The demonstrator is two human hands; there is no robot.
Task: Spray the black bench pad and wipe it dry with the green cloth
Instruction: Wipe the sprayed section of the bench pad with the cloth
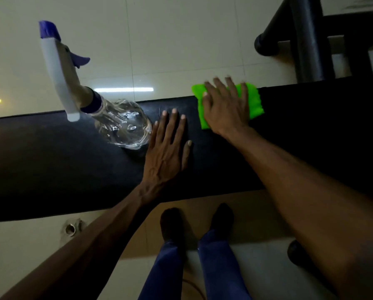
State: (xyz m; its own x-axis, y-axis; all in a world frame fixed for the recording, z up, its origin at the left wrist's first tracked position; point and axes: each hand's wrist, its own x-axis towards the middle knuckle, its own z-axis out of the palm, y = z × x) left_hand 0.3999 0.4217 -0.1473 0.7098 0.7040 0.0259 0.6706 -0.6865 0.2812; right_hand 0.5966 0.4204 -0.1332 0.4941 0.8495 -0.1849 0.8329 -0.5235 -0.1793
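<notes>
Black pad (51,152) runs wide across the view. On it stands a clear bottle (125,124). Beside the bottle the left hand (167,148) lies flat, fingers straight. The right hand (224,107) presses flat on the green cloth (254,98) at the pad's far edge.

Bench pad (51,159): black, long and flat, ran across the view from left to right. Cloth (251,100): bright green, lay flat at the pad's far edge, partly covered by a flat hand. Spray bottle (125,124): clear body, white head, purple nozzle and trigger, stood upright on the pad left of the cloth.
</notes>
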